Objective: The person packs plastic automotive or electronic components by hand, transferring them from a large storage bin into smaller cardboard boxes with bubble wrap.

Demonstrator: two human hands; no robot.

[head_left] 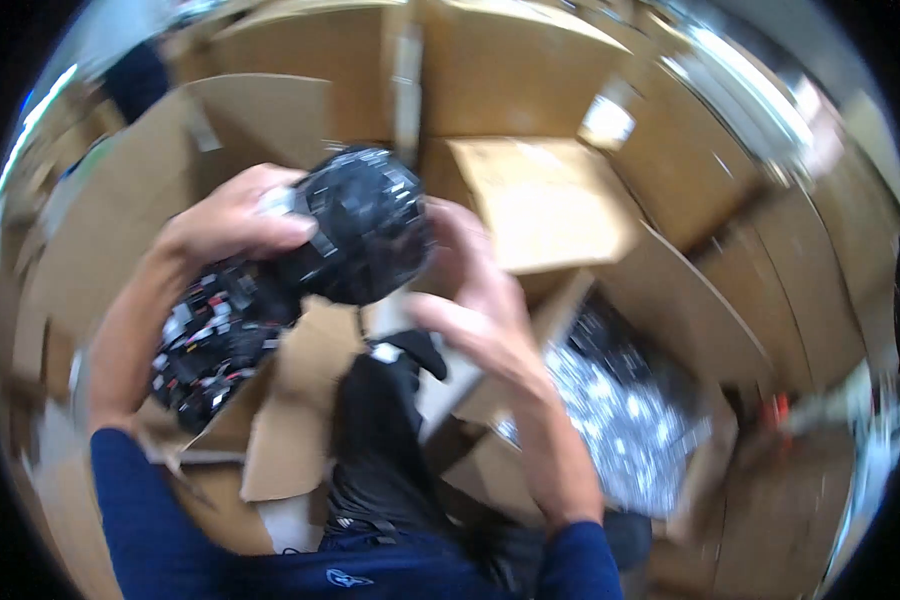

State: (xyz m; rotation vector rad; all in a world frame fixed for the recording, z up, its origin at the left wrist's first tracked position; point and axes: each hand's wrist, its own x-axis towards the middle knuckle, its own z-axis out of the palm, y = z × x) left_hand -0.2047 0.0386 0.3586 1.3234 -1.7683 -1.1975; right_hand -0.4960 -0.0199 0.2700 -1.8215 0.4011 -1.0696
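Observation:
A rounded black bundle (365, 225) in shiny wrapping is held up in front of me. My left hand (235, 215) grips its left side, the thumb pressed on the near face and a small white patch by the fingers. Close against the bundle's right side is my right hand (475, 290), its thumb spread apart from its fingers and slightly blurred. Whether those fingertips touch the wrapping I cannot tell. Below my left hand, an open carton (300, 400) holds many small black pieces (215, 340) with red and white bits.
At the right, an open carton (720, 430) contains shiny clear plastic packages (620, 425) and some dark ones. Tall cardboard boxes (520, 70) stand at the back, and a raised carton flap (540, 200) lies beyond my right hand. My dark-clothed leg (380, 430) is between the two cartons.

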